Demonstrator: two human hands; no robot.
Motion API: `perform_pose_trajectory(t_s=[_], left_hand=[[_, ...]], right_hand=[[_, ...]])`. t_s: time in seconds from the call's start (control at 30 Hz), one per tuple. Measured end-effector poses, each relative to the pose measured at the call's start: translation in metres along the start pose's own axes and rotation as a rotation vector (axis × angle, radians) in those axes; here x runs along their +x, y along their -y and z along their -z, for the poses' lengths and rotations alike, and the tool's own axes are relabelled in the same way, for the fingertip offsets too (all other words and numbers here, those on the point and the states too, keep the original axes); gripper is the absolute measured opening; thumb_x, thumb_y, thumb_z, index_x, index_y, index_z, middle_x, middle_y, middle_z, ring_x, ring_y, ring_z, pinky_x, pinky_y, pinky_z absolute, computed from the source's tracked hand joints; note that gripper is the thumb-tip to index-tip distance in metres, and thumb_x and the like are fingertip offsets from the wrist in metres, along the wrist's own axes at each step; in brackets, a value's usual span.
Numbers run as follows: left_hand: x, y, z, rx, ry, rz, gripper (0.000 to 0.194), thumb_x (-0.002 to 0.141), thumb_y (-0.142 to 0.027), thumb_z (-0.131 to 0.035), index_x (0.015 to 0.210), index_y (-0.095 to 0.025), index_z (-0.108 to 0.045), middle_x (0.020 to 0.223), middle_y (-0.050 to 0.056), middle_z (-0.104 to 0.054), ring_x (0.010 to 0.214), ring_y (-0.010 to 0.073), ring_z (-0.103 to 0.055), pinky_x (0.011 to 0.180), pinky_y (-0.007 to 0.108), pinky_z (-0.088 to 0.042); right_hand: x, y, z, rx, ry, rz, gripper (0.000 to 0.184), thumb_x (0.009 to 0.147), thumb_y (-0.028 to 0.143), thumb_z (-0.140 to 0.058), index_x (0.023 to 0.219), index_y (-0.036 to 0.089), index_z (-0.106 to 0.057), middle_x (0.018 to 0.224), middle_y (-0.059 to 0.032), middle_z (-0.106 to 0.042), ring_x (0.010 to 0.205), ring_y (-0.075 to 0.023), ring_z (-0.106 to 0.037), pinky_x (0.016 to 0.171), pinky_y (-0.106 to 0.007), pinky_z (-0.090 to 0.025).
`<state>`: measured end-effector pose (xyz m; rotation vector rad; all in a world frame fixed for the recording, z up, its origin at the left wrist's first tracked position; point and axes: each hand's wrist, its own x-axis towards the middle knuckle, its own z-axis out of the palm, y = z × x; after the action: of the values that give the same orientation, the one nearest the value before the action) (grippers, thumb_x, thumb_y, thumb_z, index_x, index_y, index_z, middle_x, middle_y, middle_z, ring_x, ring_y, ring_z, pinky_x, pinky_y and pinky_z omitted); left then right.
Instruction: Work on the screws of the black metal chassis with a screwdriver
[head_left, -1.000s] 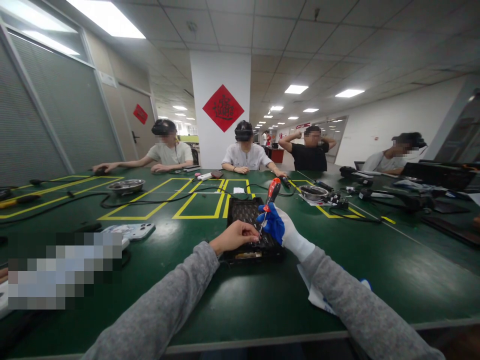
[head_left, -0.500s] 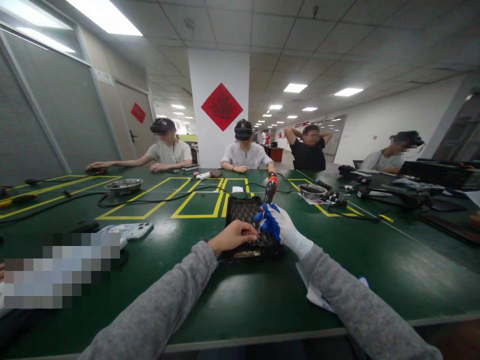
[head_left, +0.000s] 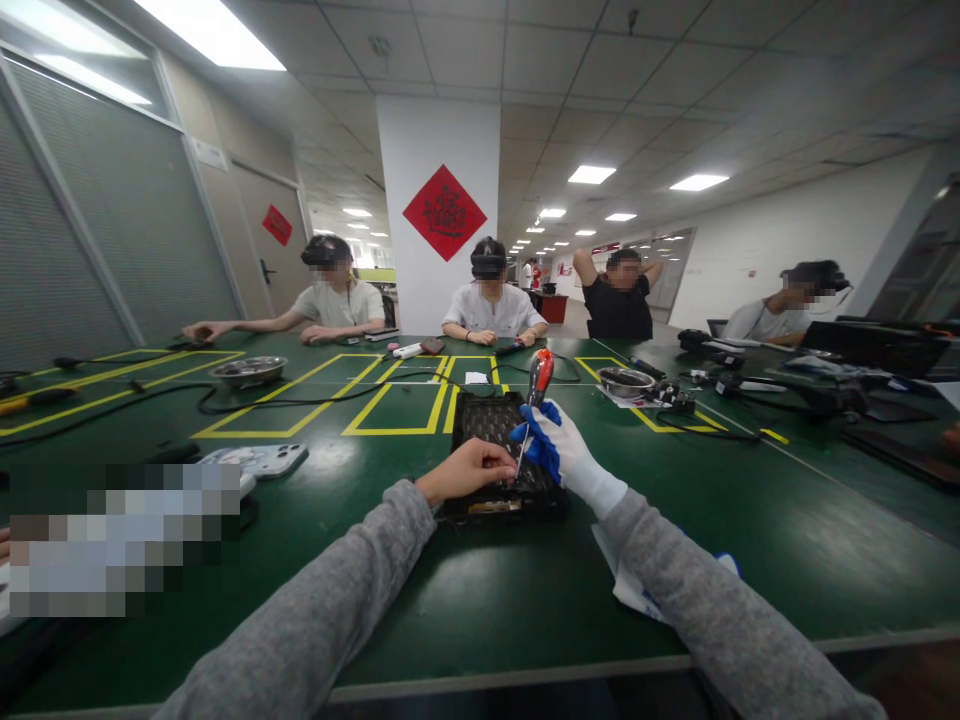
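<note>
A black, open device casing [head_left: 487, 415] lies on the green table in front of me. My right hand [head_left: 555, 445], in a white and blue work glove, is closed around a screwdriver [head_left: 541, 372] with a red and black handle. Its thin metal shaft slants down into the casing. Bare and pinched, my left hand [head_left: 472, 468] rests over the casing, its fingertips beside the screwdriver's tip. Whatever those fingers hold is too small to make out.
Metal bowls stand at left [head_left: 249, 371] and right [head_left: 625, 381]. A phone [head_left: 259, 460] lies to my left, and a white and blue glove [head_left: 637, 590] under my right forearm. Black cables [head_left: 300, 397] cross the yellow-taped table [head_left: 480, 620]. Several people sit around it.
The screwdriver's handle has tipped slightly to the left in my right hand. My left hand has stayed almost in place. Across the table, a person's hand has drawn back toward their body.
</note>
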<state>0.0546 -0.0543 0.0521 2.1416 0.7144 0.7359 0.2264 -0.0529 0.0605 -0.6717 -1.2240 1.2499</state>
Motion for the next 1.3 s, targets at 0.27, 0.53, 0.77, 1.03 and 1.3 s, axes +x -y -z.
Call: perform_pose_trajectory(t_s=[0.27,0.53,0.77,1.03,1.3], left_hand=[[-0.001,-0.002,0.000,0.041,0.011,0.016,0.032,0.069,-0.037,-0.062,0.080,-0.008,-0.066,0.075,0.006,-0.066,0.068,0.0128,-0.057,0.067,0.022,-0.044],[0.000,0.001,0.001,0.101,0.030,-0.034,0.030,0.072,-0.036,-0.058,0.082,-0.009,-0.067,0.077,0.007,-0.066,0.070,0.0133,-0.058,0.070,0.023,-0.045],[0.000,0.000,0.001,0.107,-0.002,-0.022,0.029,0.070,-0.036,-0.061,0.079,-0.009,-0.068,0.077,0.006,-0.067,0.071,0.0143,-0.058,0.072,0.024,-0.045],[0.000,0.000,0.000,0.084,0.016,-0.040,0.029,0.071,-0.036,-0.060,0.081,-0.010,-0.068,0.080,0.007,-0.068,0.074,0.0146,-0.060,0.073,0.024,-0.045],[0.004,-0.004,0.004,0.087,-0.013,-0.010,0.031,0.065,-0.038,-0.065,0.078,-0.010,-0.069,0.078,0.006,-0.068,0.072,0.0157,-0.060,0.071,0.025,-0.045]], right_hand=[[-0.004,0.004,-0.002,-0.005,0.049,-0.036,0.032,0.072,0.043,-0.059,0.088,0.020,-0.045,0.060,0.0016,-0.062,0.037,-0.0079,-0.050,0.033,-0.017,-0.037],[0.001,0.004,0.001,0.110,0.107,-0.135,0.035,0.075,0.043,-0.055,0.094,0.013,-0.057,0.063,-0.0031,-0.063,0.041,-0.0072,-0.050,0.036,-0.017,-0.037],[-0.005,0.004,-0.002,0.005,0.078,-0.076,0.039,0.073,0.048,-0.056,0.097,0.018,-0.052,0.062,-0.0015,-0.064,0.038,-0.0079,-0.050,0.035,-0.017,-0.038],[0.003,-0.003,0.005,0.094,0.130,-0.129,0.041,0.075,0.046,-0.053,0.099,0.013,-0.057,0.063,-0.0039,-0.064,0.043,-0.0097,-0.054,0.040,-0.020,-0.042],[-0.006,0.005,-0.006,-0.024,0.044,-0.056,0.038,0.071,0.048,-0.058,0.092,0.018,-0.052,0.058,0.0000,-0.062,0.036,-0.0070,-0.047,0.033,-0.016,-0.035]])
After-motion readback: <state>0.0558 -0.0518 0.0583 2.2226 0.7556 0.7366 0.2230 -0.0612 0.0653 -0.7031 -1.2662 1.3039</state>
